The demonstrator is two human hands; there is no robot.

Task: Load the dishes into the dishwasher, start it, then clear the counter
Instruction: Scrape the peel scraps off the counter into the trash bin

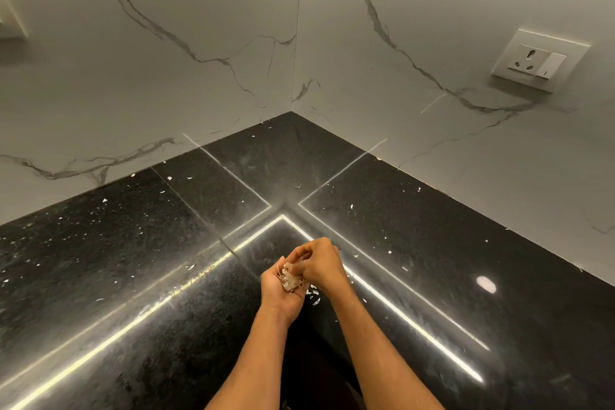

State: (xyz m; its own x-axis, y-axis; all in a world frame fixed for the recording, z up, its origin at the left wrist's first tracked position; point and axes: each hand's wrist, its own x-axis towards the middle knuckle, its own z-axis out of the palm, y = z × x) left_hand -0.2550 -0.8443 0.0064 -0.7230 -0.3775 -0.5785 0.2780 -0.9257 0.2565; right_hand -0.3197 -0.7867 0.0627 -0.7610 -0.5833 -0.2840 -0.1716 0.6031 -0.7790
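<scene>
Scraps pale, papery, heaped in cupped left hand; right hand grip pinching them

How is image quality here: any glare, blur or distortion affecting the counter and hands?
Head view: strip-light reflections streak the glossy counter, with a round glare spot at right; wide-angle lens bows the counter's edges; left hand, right hand and scraps look slightly soft.

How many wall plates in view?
2: a socket plate at the right, and a cropped plate at the left edge. More may lie outside the frame.
</scene>
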